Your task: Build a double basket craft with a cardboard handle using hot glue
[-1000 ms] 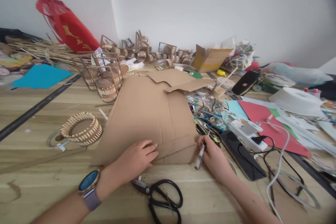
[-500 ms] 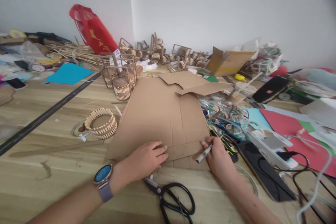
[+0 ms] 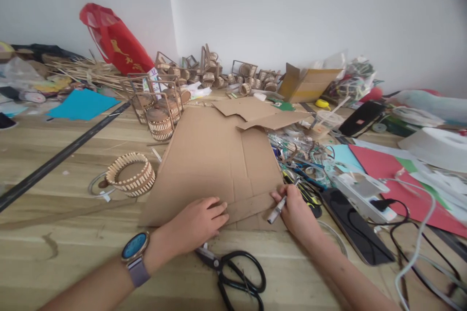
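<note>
My left hand (image 3: pixel 202 221) lies with fingers stretched over a long brown strip (image 3: pixel 251 206), pressing it on a sheet of cardboard (image 3: pixel 204 150). The strip runs out past my wrist to the left. In my right hand (image 3: pixel 295 209) is a grey pen (image 3: pixel 278 210), its one end pointing down towards me. The thumb and fingertips of that hand touch the right end of the strip. Black-handled scissors (image 3: pixel 237 272) lie below my hands, the blade tips partly hidden near my left hand. Left of the cardboard stands a round slatted bamboo ring (image 3: pixel 132 175).
Small bamboo baskets in a frame (image 3: pixel 160 121) stand behind. Cut cardboard pieces (image 3: pixel 251 109) overlap the sheet's far edge. Tangled tools and plastic bits (image 3: pixel 306 165), a black phone (image 3: pixel 355 226), a power strip (image 3: pixel 365 199) and cables crowd the right. A red bag (image 3: pixel 116 41) leans at the wall.
The view has turned slightly right, so everything sits further left in the picture. Both hands keep nearly the same places on the strip, and the pen stays in my right hand.
</note>
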Demonstrator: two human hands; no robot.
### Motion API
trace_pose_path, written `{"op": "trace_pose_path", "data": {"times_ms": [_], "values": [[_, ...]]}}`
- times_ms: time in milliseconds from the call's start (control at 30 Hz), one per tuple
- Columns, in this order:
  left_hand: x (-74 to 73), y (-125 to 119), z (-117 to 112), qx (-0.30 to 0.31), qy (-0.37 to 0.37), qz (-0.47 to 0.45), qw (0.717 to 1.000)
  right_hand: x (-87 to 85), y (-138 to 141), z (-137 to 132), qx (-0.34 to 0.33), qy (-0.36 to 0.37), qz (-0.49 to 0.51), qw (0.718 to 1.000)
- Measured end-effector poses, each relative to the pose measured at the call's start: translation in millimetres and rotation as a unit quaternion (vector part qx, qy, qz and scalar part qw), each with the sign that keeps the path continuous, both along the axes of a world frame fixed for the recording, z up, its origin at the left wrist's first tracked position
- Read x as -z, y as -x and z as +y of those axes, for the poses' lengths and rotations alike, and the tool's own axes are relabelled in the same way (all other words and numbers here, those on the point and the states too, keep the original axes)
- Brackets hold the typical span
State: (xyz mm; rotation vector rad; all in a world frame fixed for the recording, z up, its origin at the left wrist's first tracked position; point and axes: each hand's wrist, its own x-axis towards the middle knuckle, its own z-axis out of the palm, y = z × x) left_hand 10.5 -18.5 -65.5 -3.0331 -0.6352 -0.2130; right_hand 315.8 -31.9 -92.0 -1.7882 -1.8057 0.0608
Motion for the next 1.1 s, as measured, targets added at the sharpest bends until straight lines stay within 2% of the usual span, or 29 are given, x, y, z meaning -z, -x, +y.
{"op": "trace_pose_path", "data": {"times_ms": [133,233,367,433,500,567,633,1100], "values": [[-2.4,0.2,2.2,0.011,0.005,-0.011,1.000,-1.8,-1.7,-0.9,-0.008,0.001,-0.007,1.000],[-3.2,0.1,4.9,0.008,0.016,-0.010,1.000,-9.4,-3.6,-6.3,-0.017,0.018,-0.025,0.999],[-5.9,-2.4,6.1,-0.002,0.013,0.017,1.000,-28.6,-7.5,-18.1,-0.011,0.075,-0.159,0.984],[-8.9,-4.7,5.6,-0.002,0.008,0.026,1.000,-37.1,-10.7,-23.6,-0.055,0.058,-0.217,0.973],[-12.7,-7.3,4.9,-0.005,0.007,0.031,0.999,-41.7,-14.6,-28.3,-0.127,0.028,-0.238,0.963],[-16.5,-9.9,4.6,-0.007,0.003,0.039,0.999,-41.8,-18.8,-32.8,-0.174,0.021,-0.238,0.955],[-19.5,-12.2,4.7,-0.006,-0.002,0.050,0.999,-39.1,-22.2,-37.0,-0.188,0.032,-0.235,0.953],[-19.3,-17.0,4.6,-0.001,0.013,0.051,0.999,-34.7,-26.2,-48.3,-0.193,0.053,-0.200,0.959]]}}
